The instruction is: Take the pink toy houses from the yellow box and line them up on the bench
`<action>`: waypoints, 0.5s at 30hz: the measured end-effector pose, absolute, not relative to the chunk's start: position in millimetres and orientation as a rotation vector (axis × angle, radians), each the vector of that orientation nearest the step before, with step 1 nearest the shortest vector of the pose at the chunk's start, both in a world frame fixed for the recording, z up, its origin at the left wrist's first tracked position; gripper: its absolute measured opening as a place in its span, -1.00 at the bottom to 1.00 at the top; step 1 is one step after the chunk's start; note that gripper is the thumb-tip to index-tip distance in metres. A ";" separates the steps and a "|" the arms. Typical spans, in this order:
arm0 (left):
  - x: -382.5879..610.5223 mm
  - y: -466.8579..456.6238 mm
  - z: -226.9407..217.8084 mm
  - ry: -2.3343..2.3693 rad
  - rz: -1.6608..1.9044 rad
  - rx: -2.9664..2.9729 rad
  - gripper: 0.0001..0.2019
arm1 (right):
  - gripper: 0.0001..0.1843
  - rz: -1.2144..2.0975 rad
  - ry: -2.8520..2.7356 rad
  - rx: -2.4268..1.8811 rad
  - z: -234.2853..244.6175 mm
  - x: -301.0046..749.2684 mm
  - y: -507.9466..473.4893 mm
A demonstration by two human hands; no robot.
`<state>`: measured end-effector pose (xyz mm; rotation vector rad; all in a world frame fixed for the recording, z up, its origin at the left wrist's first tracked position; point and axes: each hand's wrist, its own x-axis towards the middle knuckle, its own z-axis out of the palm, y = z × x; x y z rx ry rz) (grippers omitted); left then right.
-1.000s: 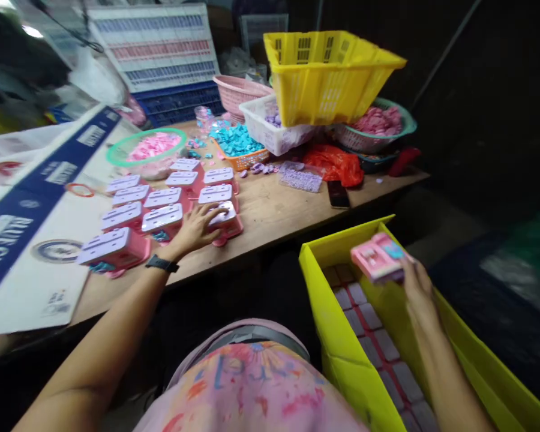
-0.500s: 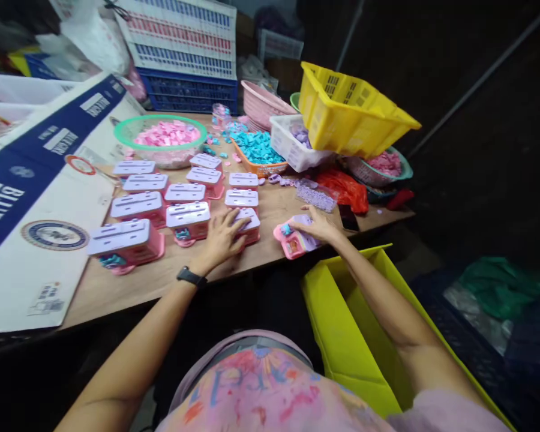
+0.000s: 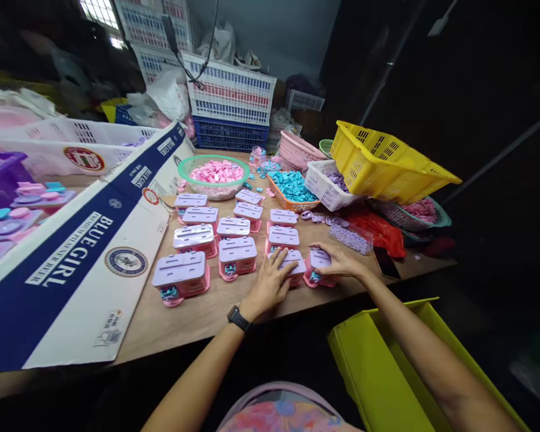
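Note:
My right hand (image 3: pixel 337 263) is curled round a small pink plastic toy box with a lilac lid (image 3: pixel 319 258), upright on the table beside another like it. My left hand (image 3: pixel 266 283) lies with fingers apart over the lid of that neighbouring toy box (image 3: pixel 296 258), partly hiding it. Several more toy boxes of the same kind stand in rows to the left, among them a front one (image 3: pixel 180 270) with a turquoise piece low on its end.
A beer carton (image 3: pixel 85 258) flanks the rows on the left. Behind are a green-rimmed basket (image 3: pixel 186 170) of pink pieces, an orange tray (image 3: pixel 281 200) of turquoise pieces and a yellow crate (image 3: pixel 387 168). A phone (image 3: pixel 386 263) lies at right; a yellow-green bin (image 3: pixel 364 360) stands below the edge.
My right hand has turned the toy box from tilted to upright and set it beside the right-hand row. My left hand stays on its box. The camera view has swung left.

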<state>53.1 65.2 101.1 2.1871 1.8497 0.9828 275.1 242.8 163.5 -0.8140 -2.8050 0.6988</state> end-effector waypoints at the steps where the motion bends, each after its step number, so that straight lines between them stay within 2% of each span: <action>1: 52.4 64.1 102.7 1.836 0.960 2.190 -0.46 | -0.24 0.672 -2.820 -0.799 162.3 271.6 242.9; 8: 48.5 43.1 107.1 1.821 1.032 2.177 -0.37 | -0.35 0.535 -2.899 -0.609 147.4 248.9 245.1; 15: 25.8 -21.5 103.8 2.063 1.306 2.082 -0.52 | -0.52 0.640 -2.590 -0.652 126.8 251.5 243.2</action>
